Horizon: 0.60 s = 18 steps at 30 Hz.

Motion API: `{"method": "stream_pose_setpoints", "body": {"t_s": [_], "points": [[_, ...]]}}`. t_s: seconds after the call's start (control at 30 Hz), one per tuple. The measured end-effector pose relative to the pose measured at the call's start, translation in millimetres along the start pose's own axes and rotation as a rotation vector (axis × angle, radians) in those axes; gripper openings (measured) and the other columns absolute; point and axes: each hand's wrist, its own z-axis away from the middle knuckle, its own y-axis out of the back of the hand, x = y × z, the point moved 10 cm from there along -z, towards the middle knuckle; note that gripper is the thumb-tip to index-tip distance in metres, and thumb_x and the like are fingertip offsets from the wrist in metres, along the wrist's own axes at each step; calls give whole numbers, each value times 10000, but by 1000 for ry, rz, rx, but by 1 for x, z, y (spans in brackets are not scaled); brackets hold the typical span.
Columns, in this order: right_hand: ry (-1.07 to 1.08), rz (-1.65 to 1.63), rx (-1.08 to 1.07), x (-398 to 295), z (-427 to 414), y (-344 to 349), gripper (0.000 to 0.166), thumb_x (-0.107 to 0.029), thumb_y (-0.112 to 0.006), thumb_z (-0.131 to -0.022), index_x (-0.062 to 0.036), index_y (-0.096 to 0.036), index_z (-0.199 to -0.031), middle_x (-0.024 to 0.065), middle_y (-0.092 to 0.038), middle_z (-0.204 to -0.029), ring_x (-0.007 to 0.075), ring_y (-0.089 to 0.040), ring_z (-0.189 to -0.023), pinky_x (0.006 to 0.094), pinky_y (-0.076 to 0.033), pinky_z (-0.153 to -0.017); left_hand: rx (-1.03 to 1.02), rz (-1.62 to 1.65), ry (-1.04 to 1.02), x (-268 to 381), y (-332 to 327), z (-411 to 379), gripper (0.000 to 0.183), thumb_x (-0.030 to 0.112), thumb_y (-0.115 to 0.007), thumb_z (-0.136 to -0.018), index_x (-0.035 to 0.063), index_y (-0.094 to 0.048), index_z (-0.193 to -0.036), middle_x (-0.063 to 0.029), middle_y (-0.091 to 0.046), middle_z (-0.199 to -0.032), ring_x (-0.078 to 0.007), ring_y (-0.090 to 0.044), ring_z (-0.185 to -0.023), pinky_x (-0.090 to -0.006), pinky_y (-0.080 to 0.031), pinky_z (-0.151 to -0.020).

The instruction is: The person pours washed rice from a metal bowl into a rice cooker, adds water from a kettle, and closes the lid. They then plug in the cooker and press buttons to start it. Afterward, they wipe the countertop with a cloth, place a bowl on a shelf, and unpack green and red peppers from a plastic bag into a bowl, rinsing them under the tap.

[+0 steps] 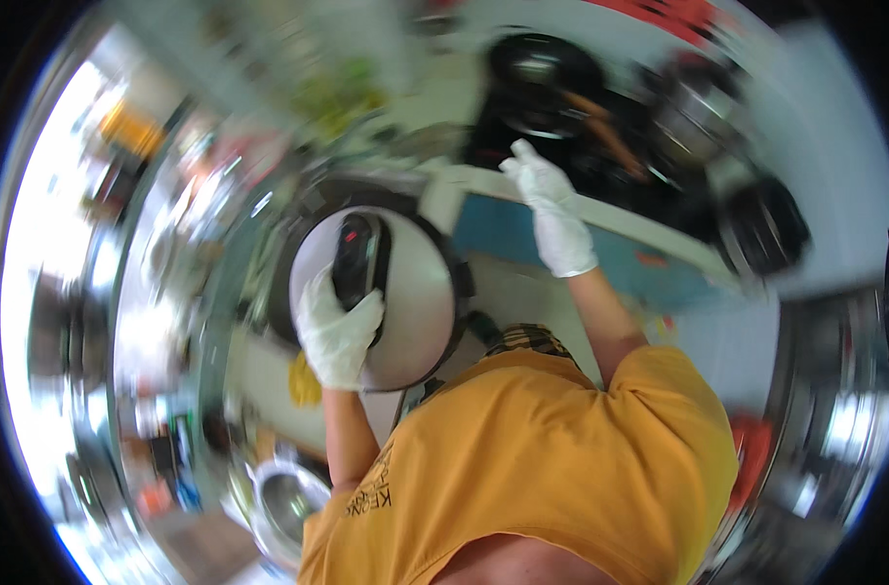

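Note:
My left hand [334, 329], in a white glove, grips the black handle [358, 259] of a round, pale lid [419, 300] with a dark rim. A small red mark shows on the handle. The lid is in front of me at left, by the dark sink area [371, 191]; whether a pan lies under it I cannot tell. My right hand [545, 205], also white-gloved, is raised near the counter's front edge [620, 227], just before the black stove. Its fingers are extended and nothing is in them.
A black wok [543, 69] sits on the stove [488, 135], with a wooden-handled utensil [601, 131] across it. Right of it stand a steel pot [696, 117] and a black pan [766, 227]. A silver-rimmed bowl-like vessel [291, 504] is at lower left. Blurred shelves [152, 292] line the left.

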Motion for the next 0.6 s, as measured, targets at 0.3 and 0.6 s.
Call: {"method": "stream_pose_setpoints", "body": {"t_s": [0.3, 0.6], "points": [[102, -18, 818, -103, 198, 287, 404, -311, -529, -1040, -23, -596, -1314, 62, -672, -1198, 127, -597, -1115, 287, -433, -989, -568, 481, -435, 221, -175, 36, 396, 37, -746, -710, -31, -658, -1089, -35, -614, -810, -116, -557, -680, -282, -489, -638], [123, -6, 1325, -111, 292, 540, 431, -399, -580, -1005, -44, -670, -1232, 17, -705, -1077, 89, -616, -958, 263, -449, -898, -581, 555, -801, 448, -270, 97, 567, 142, -766, -642, 17, -655, -1184, -172, -675, -1016, -355, -648, -945, -407, -515, -862]]}}
